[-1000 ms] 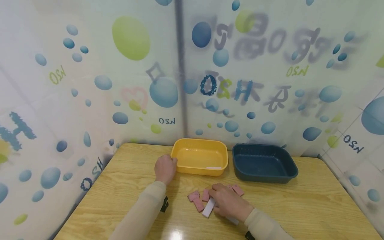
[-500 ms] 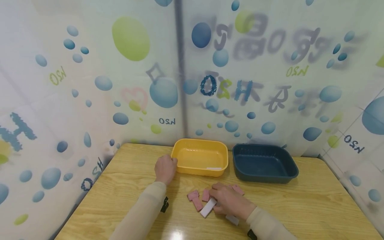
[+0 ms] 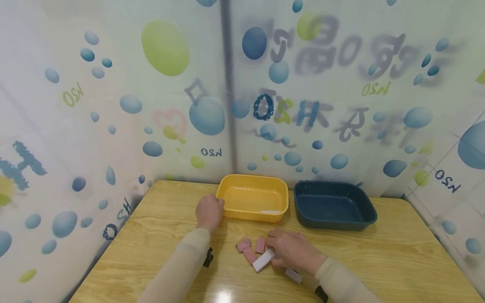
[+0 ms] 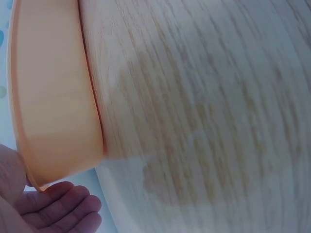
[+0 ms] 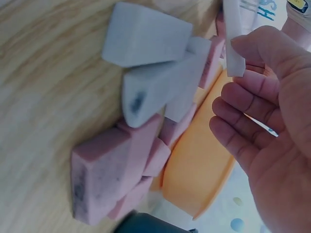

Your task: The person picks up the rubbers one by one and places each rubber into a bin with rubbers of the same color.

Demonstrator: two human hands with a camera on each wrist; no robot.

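My left hand [image 3: 209, 213] grips the left rim of the yellow plastic bin [image 3: 248, 216]; in the left wrist view thumb and fingers [image 4: 70, 208] meet round its corner. A flat white piece [image 3: 270, 212] lies inside the bin. In front of it, my right hand [image 3: 294, 251] pinches a white eraser [image 3: 263, 260] between thumb and fingers. The right wrist view shows this held eraser [image 5: 234, 41] raised off the table. Below it lie several white erasers [image 5: 148, 36] and smudged pink erasers [image 5: 99, 174] in a loose heap, partly hidden by the hand in the head view.
A dark blue bin [image 3: 335, 222] stands right of the yellow one at the table's back. Another white eraser [image 3: 293, 275] lies near my right wrist. Pink erasers [image 3: 249, 255] lie left of the right hand. A patterned curtain [image 3: 170, 105] hangs behind the wooden table [image 3: 379, 261].
The right hand has shifted slightly right, and the white eraser it holds has turned a little. More of the white eraser beneath the wrist shows. The left hand stays on the yellow bin.
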